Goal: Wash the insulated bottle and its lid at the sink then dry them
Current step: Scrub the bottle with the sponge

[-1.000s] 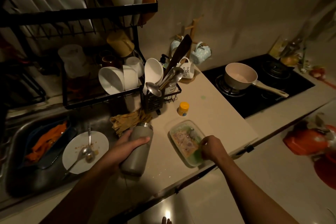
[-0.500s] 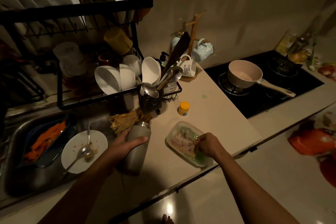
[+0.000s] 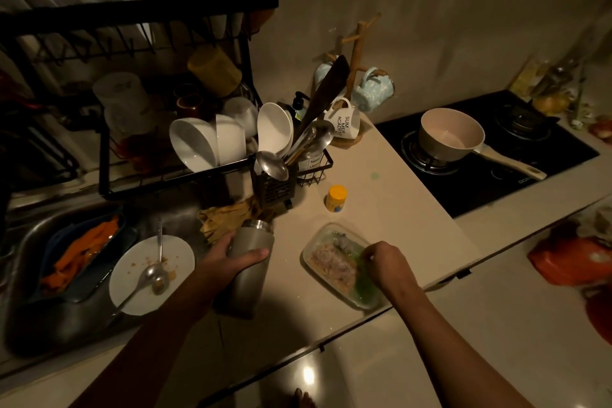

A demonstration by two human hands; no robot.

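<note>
The left hand [image 3: 228, 258] has its fingers and thumb wrapped round the grey bottle [image 3: 253, 238]. The bottle is at the left end of the counter [image 3: 381, 209], between the sink [image 3: 178, 215] and a clear box [image 3: 323, 232]. The right hand [image 3: 385, 263] reaches into that box. Its fingers are bent down by something green, but I cannot tell if they hold it.

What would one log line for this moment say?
left hand holds bottle | right hand at clear tray | bottle beside sink
</note>
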